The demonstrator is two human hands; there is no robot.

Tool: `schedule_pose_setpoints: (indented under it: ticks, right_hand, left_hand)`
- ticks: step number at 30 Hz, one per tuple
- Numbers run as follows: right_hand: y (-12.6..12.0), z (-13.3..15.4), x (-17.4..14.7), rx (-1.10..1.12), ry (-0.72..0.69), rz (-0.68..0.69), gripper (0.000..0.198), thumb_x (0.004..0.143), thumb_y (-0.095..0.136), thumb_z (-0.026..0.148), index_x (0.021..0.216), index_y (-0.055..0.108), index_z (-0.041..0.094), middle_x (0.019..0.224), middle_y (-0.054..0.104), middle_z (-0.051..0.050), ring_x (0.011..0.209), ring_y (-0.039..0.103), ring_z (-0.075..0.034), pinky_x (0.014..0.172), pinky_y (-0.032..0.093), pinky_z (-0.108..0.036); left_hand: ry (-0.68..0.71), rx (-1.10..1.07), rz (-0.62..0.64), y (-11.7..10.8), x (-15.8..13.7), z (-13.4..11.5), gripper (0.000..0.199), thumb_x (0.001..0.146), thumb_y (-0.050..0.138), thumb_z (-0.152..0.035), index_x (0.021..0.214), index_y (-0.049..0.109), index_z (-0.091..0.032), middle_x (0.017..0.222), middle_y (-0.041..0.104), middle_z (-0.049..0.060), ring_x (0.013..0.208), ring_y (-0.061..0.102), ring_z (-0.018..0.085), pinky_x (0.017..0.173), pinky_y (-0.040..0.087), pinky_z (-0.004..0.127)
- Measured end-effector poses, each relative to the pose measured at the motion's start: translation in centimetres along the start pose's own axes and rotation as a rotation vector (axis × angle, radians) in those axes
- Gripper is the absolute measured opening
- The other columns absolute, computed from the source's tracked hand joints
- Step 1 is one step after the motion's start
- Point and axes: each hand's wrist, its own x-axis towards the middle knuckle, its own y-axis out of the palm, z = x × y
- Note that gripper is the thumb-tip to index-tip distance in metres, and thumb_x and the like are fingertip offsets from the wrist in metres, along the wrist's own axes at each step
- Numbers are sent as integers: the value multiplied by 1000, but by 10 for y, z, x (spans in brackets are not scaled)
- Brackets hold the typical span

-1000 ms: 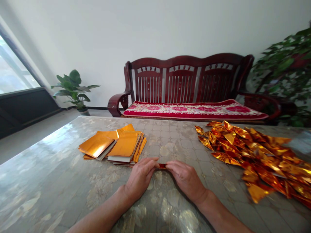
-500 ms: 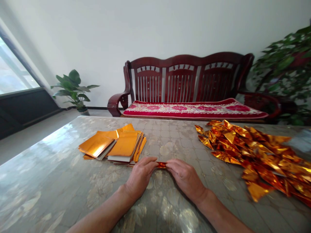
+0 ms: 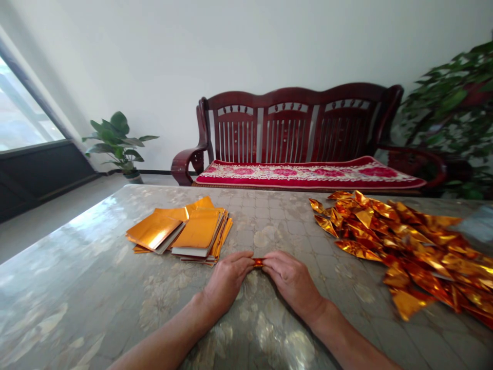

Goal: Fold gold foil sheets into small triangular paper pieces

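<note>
Between my two hands is a small piece of shiny orange-gold foil paper (image 3: pixel 258 262), rolled or folded narrow, with only a short middle stretch showing. My left hand (image 3: pixel 230 275) is closed on its left end, and my right hand (image 3: pixel 289 276) grips the right end. Fingers cover most of it. Just beyond my left hand lies a loose stack of flat gold foil sheets (image 3: pixel 196 228) with pale undersides. To the right of my right hand spreads a heap of folded gold foil pieces (image 3: pixel 389 236) with pointed ends.
The table (image 3: pixel 115 293) has a patterned, glossy cover. Behind it stands a dark red wooden bench (image 3: pixel 287 128) with a red floral seat cover (image 3: pixel 308 173). Potted plants (image 3: pixel 119 139) stand at left and right. Clear plastic (image 3: pixel 477 226) lies at the table's right side.
My left hand has shifted slightly right, nearer my right hand, so less of the foil paper shows between them. The stack and heap look the same.
</note>
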Motion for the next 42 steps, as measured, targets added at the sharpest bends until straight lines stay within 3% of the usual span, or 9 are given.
schedule_pose_setpoints:
  ticks: [17, 27, 37, 42]
  right_hand:
    - [-5, 0, -1, 89, -53, -53, 17, 91, 58, 15, 94, 73, 21, 90, 71, -4, 83, 65, -16, 78, 53, -28]
    - [-4, 7, 2, 102, -44, -6, 19, 92, 55, 19, 95, 74, 24, 89, 70, -3, 84, 65, -16, 76, 53, -27]
    - [-5, 6, 1, 140, -57, -78, 20, 91, 55, 14, 88, 72, 23, 87, 70, -3, 82, 64, -16, 75, 52, -27]
    - [-6, 8, 4, 123, -85, -90, 18, 89, 56, 13, 86, 71, 23, 84, 69, -4, 80, 63, -16, 73, 52, -27]
  left_hand:
    - [45, -141, 17, -4, -1, -10, 21, 94, 52, -16, 102, 71, -22, 106, 73, 4, 96, 69, 13, 87, 55, 23]
    - [-33, -215, 3, -2, 0, -11, 22, 94, 51, -16, 97, 72, -23, 101, 73, 3, 93, 69, 13, 85, 54, 23]
    - [54, -192, 43, -2, -3, -12, 25, 94, 48, -12, 100, 70, -22, 105, 71, 3, 97, 66, 12, 87, 52, 22]
    - [-12, -183, 10, -2, 0, -16, 25, 95, 47, -14, 95, 70, -22, 100, 72, 3, 94, 67, 13, 86, 53, 23]
